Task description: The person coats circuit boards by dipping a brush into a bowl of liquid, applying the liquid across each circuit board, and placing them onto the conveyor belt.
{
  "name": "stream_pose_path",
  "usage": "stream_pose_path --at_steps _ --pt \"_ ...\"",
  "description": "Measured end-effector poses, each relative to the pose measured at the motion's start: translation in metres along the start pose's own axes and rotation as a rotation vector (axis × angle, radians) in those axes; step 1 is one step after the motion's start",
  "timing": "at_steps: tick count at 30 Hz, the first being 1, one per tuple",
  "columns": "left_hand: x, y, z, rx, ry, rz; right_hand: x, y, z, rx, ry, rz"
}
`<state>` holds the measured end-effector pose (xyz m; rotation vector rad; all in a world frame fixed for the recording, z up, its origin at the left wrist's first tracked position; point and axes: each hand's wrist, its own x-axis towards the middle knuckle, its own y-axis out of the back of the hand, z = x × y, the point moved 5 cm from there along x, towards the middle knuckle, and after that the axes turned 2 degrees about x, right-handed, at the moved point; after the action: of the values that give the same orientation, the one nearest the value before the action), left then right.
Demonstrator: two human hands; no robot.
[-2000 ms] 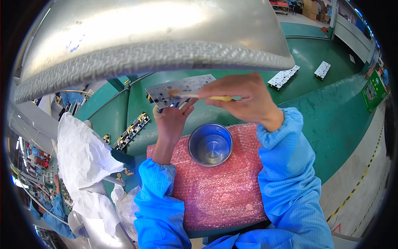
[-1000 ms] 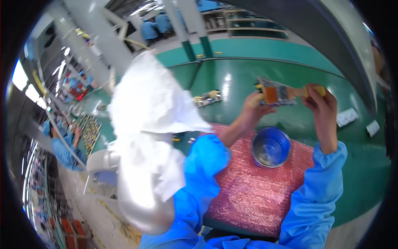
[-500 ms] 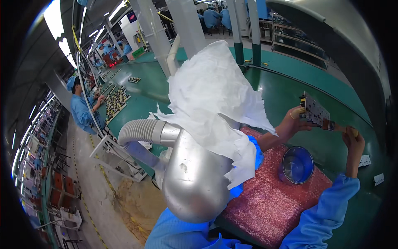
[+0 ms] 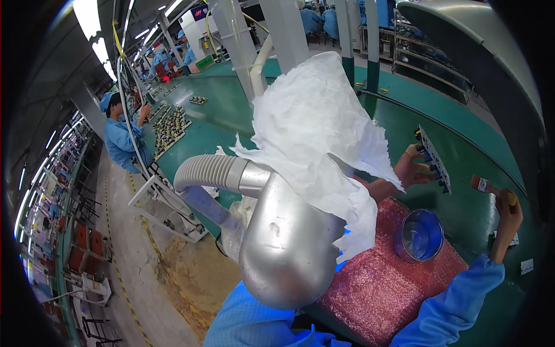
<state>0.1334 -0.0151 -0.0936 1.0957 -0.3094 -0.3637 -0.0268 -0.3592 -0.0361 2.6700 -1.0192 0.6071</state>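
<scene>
Across a long factory room, green counter (image 4: pixel 404 121) out toward the far left, with a co-worker (image 4: pixel 118 136) in blue beside clustered small boards (image 4: pixel 170 128). Close in front, a silver metal hood (image 4: pixel 289 254) with a ribbed hose (image 4: pixel 211 173), and over it a torn white sheet (image 4: pixel 315 110), hiding part of the left forearm (image 4: pixel 381 188).

Up above the counter on the right side, a circuit board (image 4: pixel 435 159), steeply tilted, parts side toward the left hand (image 4: pixel 411 169). Left fingers (image 4: pixel 426 178) grasping it from that side, near the upper end, with exact contact partly hidden. Right hand (image 4: pixel 509 209) clenched about the handle of a flat brush (image 4: pixel 484 185), bristles toward the board but apart from it. Below, between the forearms, a metal cup (image 4: pixel 435 231) on pink bubble wrap (image 4: pixel 370 289).

Likeliest trouble, judging by the tilt: a slip of the board, from a loosened hold near one end. Also possible: bent components, from finger pressure on the parts side. Stray drips onto the pale boards (image 4: pixel 526 266) by the right wrist, in case of wet bristles; impossible to tell wetness from here. Some risk of a tipped cup too, from a low sweep of the right sleeve (image 4: pixel 445 295) and soft wrap underneath.
</scene>
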Motion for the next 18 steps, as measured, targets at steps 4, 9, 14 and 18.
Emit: stream_pose_path --at_steps 4,9,14,18 --pt "0.008 0.003 -0.023 0.283 0.11 0.0 -0.007 -0.01 -0.013 -0.074 0.005 0.0" --pt "0.013 0.0 -0.032 0.344 0.15 -0.017 -0.012 -0.018 -0.023 -0.087 0.034 -0.034" --pt "0.013 0.0 -0.033 0.361 0.164 -0.025 -0.016 -0.022 -0.029 -0.127 0.051 -0.071" --pt "0.016 0.0 -0.034 0.367 0.167 -0.027 -0.021 -0.025 -0.041 -0.145 0.081 -0.021"
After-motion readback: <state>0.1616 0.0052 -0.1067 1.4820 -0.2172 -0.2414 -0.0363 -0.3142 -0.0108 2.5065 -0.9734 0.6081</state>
